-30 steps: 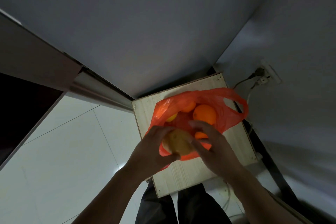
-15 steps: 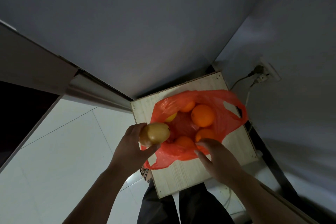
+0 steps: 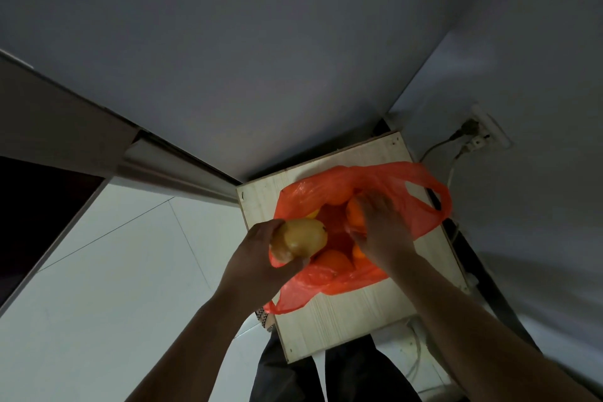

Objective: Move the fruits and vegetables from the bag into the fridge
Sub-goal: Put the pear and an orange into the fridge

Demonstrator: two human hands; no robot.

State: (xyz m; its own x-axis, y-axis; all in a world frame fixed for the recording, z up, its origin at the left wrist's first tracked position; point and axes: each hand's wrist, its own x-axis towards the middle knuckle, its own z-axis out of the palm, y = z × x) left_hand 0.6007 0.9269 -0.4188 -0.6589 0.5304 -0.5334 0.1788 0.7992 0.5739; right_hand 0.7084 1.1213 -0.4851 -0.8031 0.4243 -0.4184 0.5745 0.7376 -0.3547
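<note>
An orange-red plastic bag [image 3: 417, 206] lies open on a pale wooden board [image 3: 342, 313]. Inside it are several oranges, one [image 3: 331, 263] near the front and another [image 3: 354, 214] under my right hand, plus a yellow fruit [image 3: 312, 214] at the left rim. My left hand [image 3: 257, 258] grips a yellowish-brown pear-like fruit [image 3: 298, 239] at the bag's left edge, above the bag. My right hand [image 3: 381, 225] is down in the bag, its fingers closed over the far orange. The fridge is not clearly identifiable in view.
Grey walls meet in a corner behind the board. A wall socket with plugs and cables [image 3: 473, 137] is at the right. White floor tiles [image 3: 114, 271] spread to the left, with a dark cabinet or door edge [image 3: 49, 199] at far left. My dark trousers [image 3: 326, 375] show below the board.
My right hand moved from the bag's front edge forward into the bag and onto the far orange. My left hand, holding the yellowish-brown fruit lifted out earlier, shifted slightly right.
</note>
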